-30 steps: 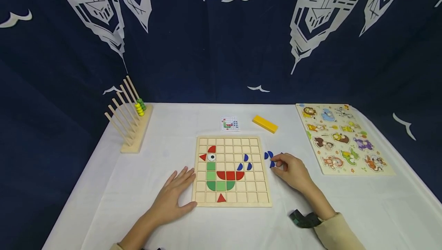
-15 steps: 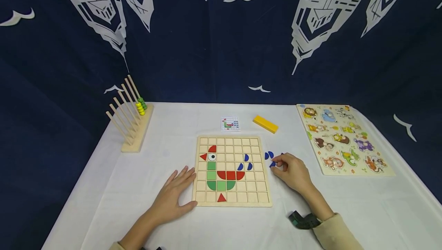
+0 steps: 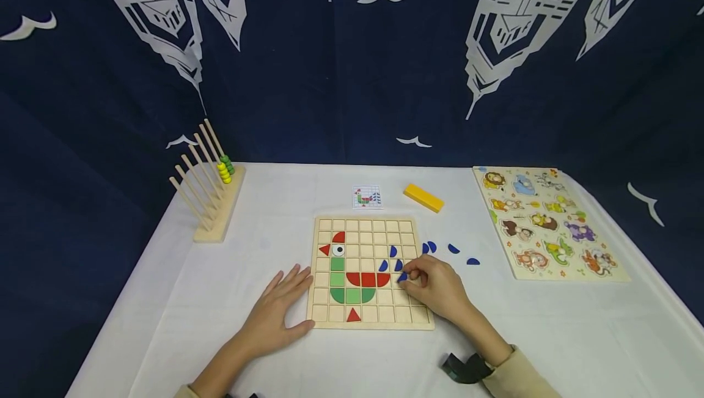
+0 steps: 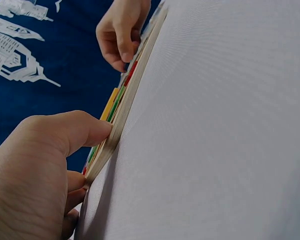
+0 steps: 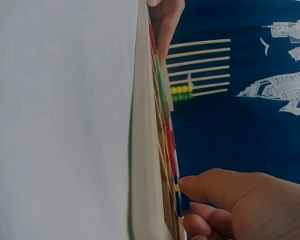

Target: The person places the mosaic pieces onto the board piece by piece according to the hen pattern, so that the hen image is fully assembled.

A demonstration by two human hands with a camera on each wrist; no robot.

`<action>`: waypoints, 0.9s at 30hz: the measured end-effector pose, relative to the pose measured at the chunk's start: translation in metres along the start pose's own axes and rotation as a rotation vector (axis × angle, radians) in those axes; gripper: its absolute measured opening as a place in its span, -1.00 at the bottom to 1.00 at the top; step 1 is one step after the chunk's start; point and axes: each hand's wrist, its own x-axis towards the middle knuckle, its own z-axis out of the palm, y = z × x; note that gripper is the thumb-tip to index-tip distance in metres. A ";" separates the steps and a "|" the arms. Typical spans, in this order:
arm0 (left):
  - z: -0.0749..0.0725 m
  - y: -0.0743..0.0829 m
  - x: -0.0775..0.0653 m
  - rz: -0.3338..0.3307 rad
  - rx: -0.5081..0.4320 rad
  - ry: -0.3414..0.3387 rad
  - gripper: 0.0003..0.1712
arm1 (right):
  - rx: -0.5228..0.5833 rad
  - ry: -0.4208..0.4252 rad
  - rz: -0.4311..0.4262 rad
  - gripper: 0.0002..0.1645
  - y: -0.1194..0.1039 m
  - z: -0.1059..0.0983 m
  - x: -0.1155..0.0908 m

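Note:
A wooden grid board point(image 3: 385, 316) lies in the middle of the white table, bearing red, green and blue flat shapes and an eye tile point(image 3: 338, 250). My right hand point(image 3: 437, 288) is over the board's right side, its thumb and fingertips pinching a blue half-round piece point(image 3: 402, 277) at a cell right of the red row point(image 3: 368, 279). Three blue pieces point(image 3: 383, 266) lie in cells just above. With fingers spread, my left hand point(image 3: 277, 309) touches the board's left edge; the left wrist view has its thumb point(image 4: 92, 131) against the board's side.
Several loose blue pieces point(image 3: 453, 249) lie right of the board. Behind it are a small pattern card point(image 3: 366, 197) and a yellow block point(image 3: 423, 197). A wooden peg rack with beads point(image 3: 220, 217) stands at the left, an animal puzzle board point(image 3: 550, 224) at the right.
My right hand has moved left from the loose blue pieces onto the board, bringing one blue piece along. My left hand has stayed at the board's edge.

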 end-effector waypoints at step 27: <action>-0.001 0.001 0.000 -0.012 0.003 -0.015 -0.07 | -0.148 -0.049 0.102 -0.73 0.041 -0.029 0.035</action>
